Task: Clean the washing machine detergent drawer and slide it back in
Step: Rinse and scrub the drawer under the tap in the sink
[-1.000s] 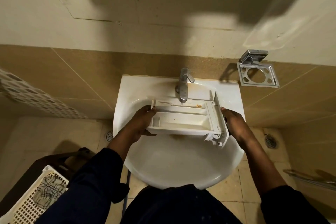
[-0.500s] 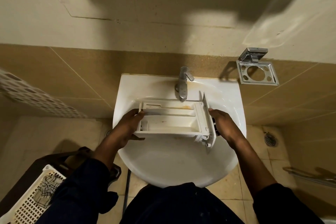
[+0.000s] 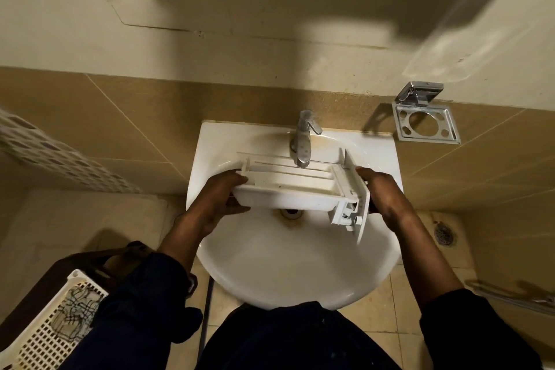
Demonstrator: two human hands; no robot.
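Left hand (image 3: 222, 198) and right hand (image 3: 381, 192) are holding the drawer (image 3: 288, 189) over the sink (image 3: 285, 264).
The left hand is gripping the narrow open end of the white plastic drawer, fingers curling underneath, while the right is clasping the flat front panel. The drawer (a long tray with ribbed dividers) is hanging roughly level above the glossy white basin, just under the spout of the dull metal tap (image 3: 301, 141) and over the rust-stained drain (image 3: 289, 213). A perforated plastic basket (image 3: 57, 318) is sitting at lower left.
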